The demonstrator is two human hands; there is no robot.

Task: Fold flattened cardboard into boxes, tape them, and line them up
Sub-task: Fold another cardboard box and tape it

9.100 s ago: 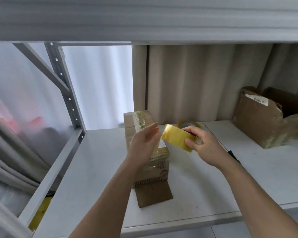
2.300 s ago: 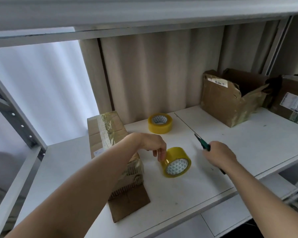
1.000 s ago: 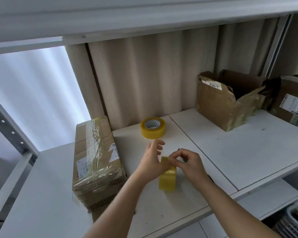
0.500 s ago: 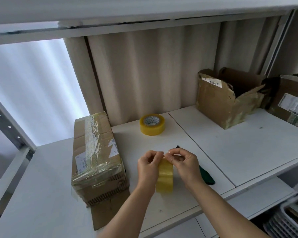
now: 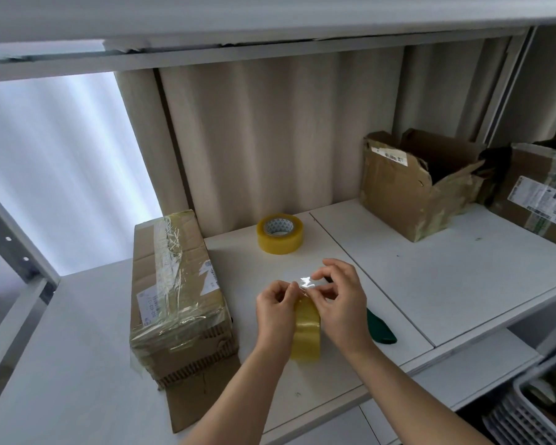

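— White shelf [image 5: 463,277] underfoot of everything, split by a thin seam running front to back.
— Overhead, underside of another white shelf board [image 5: 270,24], chipped along its front edge.
— Behind, beige curtain [image 5: 286,139] hanging in soft vertical folds.
— To the left, sheer white curtain [image 5: 61,171], glowing with cool daylight from behind.
— At far left, grey metal upright [image 5: 4,236] with punched holes, slanting down to the shelf rail.
— Far right, pale vertical post [image 5: 507,85] against the beige folds.
— Lower right, below the shelf edge, white slatted plastic basket [image 5: 523,419], partly cut off.
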